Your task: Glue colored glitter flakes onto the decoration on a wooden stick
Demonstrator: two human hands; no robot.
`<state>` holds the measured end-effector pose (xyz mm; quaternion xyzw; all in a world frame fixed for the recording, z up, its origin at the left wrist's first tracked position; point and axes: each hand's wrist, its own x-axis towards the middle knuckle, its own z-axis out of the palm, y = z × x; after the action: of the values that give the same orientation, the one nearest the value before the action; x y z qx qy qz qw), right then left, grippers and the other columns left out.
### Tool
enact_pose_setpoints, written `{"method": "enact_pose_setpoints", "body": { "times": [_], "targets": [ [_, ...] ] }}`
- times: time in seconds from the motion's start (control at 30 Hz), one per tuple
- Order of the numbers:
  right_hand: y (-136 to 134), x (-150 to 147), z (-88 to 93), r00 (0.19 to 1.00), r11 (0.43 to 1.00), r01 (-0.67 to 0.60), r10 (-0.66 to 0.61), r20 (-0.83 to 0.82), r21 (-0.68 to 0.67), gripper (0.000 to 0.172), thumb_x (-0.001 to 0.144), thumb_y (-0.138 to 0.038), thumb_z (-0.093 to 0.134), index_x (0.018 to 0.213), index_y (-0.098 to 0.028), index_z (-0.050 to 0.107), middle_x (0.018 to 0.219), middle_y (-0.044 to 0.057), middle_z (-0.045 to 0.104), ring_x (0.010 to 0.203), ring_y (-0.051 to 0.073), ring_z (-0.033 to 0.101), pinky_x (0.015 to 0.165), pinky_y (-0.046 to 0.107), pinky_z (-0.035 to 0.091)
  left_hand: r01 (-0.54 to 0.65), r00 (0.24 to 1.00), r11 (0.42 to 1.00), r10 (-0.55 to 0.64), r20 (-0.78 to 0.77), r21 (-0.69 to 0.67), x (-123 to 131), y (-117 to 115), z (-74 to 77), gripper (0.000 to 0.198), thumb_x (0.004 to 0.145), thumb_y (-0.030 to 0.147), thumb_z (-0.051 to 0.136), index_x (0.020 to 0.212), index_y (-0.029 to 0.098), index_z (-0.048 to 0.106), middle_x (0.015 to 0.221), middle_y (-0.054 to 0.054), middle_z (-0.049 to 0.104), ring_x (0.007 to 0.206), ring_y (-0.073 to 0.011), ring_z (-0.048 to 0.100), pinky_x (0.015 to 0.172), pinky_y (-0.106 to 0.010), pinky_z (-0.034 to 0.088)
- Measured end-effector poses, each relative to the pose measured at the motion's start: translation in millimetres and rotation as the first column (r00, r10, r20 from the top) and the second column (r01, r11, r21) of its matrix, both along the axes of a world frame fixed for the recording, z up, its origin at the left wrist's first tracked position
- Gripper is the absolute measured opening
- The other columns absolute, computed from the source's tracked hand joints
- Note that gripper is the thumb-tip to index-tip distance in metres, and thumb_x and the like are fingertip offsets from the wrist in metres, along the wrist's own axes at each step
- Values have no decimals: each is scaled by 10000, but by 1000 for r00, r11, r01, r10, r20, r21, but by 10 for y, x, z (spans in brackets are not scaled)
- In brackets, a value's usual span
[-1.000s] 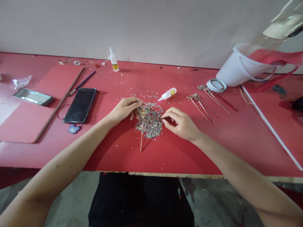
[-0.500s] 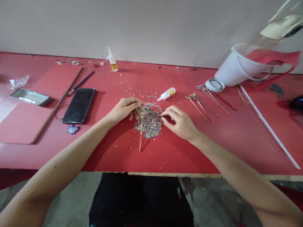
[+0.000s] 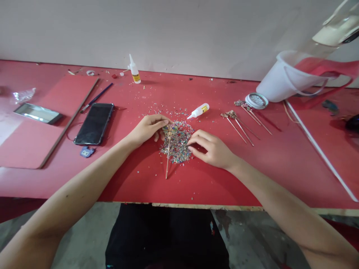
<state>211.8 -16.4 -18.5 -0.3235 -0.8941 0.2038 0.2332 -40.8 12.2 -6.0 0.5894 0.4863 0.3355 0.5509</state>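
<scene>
My left hand [image 3: 148, 129] lies on the red table [image 3: 218, 183], its fingertips pinched on the ornate head of a gold hair stick [image 3: 167, 157]. The stick's shaft points toward me across a pile of small multicoloured glitter chips [image 3: 179, 144]. At the pile's right edge rests my right hand [image 3: 213, 150], fingers curled together with the tips touching the chips. Whatever sits between those fingertips is too small to make out.
A lying glue bottle [image 3: 199, 111] is just behind the pile, an upright one [image 3: 134, 73] near the wall. Several finished hair sticks [image 3: 240, 126], a round tin [image 3: 257, 101] and a white bucket [image 3: 282, 80] are at right. A black phone [image 3: 95, 123], pen [image 3: 97, 98], red board [image 3: 36, 145] and metal tray [image 3: 37, 113] are at left.
My right hand has dropped lower onto the right side of the pile; the thin dark tool seen between its fingers half a second ago no longer shows. The left hand has stayed put.
</scene>
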Motion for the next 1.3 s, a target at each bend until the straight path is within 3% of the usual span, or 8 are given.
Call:
{"method": "enact_pose_setpoints", "body": {
  "times": [0.17,0.5,0.7,1.03,1.3],
  "targets": [
    [87,67,-42,983,983,183,-183,-10,31,105,929,-264,529,967,-209,609,980,59,597,867,174,602,755,326,500,13,1000,1000,-14,11,14,3,-2,13,152,921,194,512,931,113,640,646,-18,618,482,-76,613,368,-143,396],
    [-16,-24,-16,998,999,39,-38,-40,29,106,942,-239,521,989,-204,609,957,52,595,867,157,600,771,302,498,18,1000,1000,-18,23,11,13,5,12,151,924,158,496,929,100,635,615,-10,607,468,-69,603,371,-137,396],
    [-81,-156,-48,996,993,88,-88,-10,76,136,953,-259,502,979,-187,614,966,65,624,799,143,606,700,280,495,19,1000,999,-20,4,37,6,11,-1,167,929,175,498,962,95,642,647,-21,628,475,-65,606,374,-130,394],
    [-52,-114,-74,973,968,228,-229,-8,108,149,940,-269,519,988,-183,631,981,68,642,790,146,624,669,272,500,42,999,998,-41,-22,51,-5,19,-20,176,940,178,488,968,97,642,668,-30,634,483,-72,617,383,-140,399],
    [-129,-202,-35,999,990,-41,41,6,133,167,964,-267,500,1008,-179,635,948,61,638,862,143,630,728,262,505,36,999,998,-37,16,41,1,14,-15,163,926,191,507,950,101,641,636,-17,626,474,-68,606,376,-129,398]
  ]
}}
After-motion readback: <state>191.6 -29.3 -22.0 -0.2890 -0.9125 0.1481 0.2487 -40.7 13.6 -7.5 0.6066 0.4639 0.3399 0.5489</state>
